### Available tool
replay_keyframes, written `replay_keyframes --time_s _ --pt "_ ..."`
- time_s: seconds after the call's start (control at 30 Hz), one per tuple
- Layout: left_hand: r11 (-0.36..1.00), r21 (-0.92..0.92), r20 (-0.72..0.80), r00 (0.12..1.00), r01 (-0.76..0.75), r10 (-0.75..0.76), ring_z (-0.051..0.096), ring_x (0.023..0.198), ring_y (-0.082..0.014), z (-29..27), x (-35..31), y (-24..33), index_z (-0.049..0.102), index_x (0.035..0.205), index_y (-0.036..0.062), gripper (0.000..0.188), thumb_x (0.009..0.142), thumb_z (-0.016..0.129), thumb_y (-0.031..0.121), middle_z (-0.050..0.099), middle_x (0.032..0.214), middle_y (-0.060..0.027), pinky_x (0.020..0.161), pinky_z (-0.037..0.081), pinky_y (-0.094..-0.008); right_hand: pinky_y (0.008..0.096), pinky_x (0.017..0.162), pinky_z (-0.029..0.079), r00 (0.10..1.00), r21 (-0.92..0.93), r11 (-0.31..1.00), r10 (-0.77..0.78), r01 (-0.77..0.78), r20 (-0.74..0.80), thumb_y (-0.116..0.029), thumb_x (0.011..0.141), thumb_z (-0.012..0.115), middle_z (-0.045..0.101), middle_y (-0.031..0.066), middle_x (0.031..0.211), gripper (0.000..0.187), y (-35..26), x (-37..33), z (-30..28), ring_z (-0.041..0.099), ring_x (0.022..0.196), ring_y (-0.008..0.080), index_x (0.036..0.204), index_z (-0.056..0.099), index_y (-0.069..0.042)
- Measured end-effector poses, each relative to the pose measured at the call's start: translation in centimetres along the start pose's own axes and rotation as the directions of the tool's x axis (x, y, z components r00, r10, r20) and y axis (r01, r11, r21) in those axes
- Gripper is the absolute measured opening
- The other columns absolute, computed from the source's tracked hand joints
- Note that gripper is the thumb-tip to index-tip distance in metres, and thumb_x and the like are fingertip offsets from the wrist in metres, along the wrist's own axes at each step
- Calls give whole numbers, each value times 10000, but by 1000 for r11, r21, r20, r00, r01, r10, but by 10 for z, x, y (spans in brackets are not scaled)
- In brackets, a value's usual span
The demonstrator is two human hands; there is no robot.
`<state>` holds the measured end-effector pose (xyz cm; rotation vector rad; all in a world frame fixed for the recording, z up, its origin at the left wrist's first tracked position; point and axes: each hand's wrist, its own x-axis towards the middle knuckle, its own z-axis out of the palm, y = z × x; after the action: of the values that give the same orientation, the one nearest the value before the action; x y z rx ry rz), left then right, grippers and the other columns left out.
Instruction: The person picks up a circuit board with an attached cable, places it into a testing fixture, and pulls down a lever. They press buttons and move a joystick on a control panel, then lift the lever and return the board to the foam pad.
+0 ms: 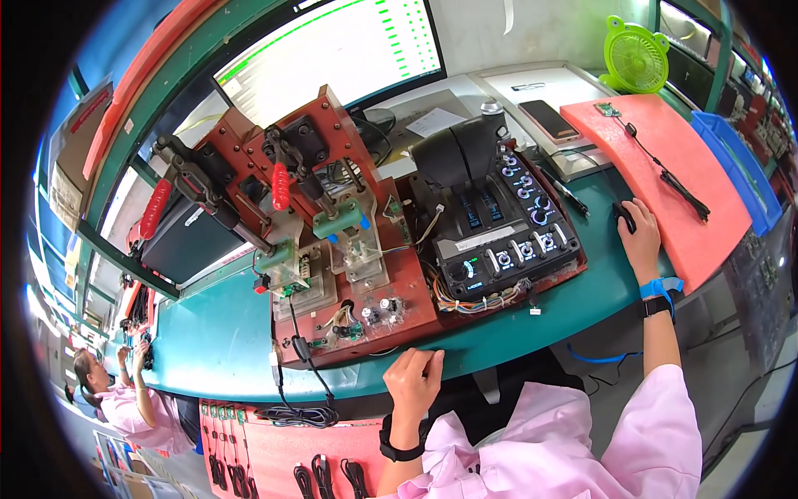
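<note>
"Pink sleeves [657, 432] come first, closest to the camera. Beyond them your right hand [643, 243] is wrapped over a black mouse [623, 218], on the right-hand part of the green worktop [216, 341], just beside the pink foam sheet [706, 249] along the right edge."

"And the left?"

"Your left hand [409, 384] is loosely curled by the worktop's near edge, in front of the red fixture [413, 287]. You show nothing in it, though the palm is hidden. Outward from there, you have two toggle clamps with red handles on the fixture, and a black control panel [499, 249] to their right. Toward the back edge stands a monitor [332, 58]; a small green fan [636, 58] is near the back right corner."

"What could go wrong?"

"You have a black cable bundle [299, 414] at the near edge, left of your left hand, its leads running up to the fixture. Sweep that way and you could snag it, tugging at its connection. Loose wires [478, 301] along the panel's front could catch on your fingers too."

"Any writing?"

"You get small white lettering beside the panel's knobs, mostly too tiny to make out. Rows with green marks fill the monitor; you couldn't read them from here. I see no clear brand mark."
</note>
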<state>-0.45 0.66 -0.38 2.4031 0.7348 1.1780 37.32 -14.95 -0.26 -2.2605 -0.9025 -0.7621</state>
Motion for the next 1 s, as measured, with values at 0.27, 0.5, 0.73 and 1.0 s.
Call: replay_keyframes --time_s 0.27,0.5,0.73,1.0 --pt "999 23 -14 1000 25 -25 462 450 -255 -9 1 -2 521 597 30 168 691 658 53 466 526 -88 413 350 -328 377 845 413 999 62 998 -33 31 29 -158 771 582 524 160 1109 289 -14 10 11 495 1006 329 1042 559 -58" --pt "999 24 -63 997 -47 48 512 532 -271 6 -6 2 463 598 60 258 743 612 214 460 578 -93 451 408 -371 365 949 332 967 58 982 -187 180 171 -189 862 488 503 184 1162 334 67 7 16 444 1107 316 1121 511 20" --pt "998 3 -126 991 -56 56 514 540 -276 -1 -8 -4 463 620 62 241 751 602 208 457 585 -95 456 408 -382 363 957 324 952 109 968 -243 225 188 -174 851 502 497 185 1169 326 86 17 35 447 1106 310 1128 515 -2" --pt "999 45 -48 999 -20 22 509 493 -242 -6 -3 -6 508 598 71 196 707 655 141 479 551 -62 425 392 -335 372 927 355 987 161 983 -106 86 119 -139 785 569 472 179 1182 350 4 7 15 434 1107 333 1119 522 -43"
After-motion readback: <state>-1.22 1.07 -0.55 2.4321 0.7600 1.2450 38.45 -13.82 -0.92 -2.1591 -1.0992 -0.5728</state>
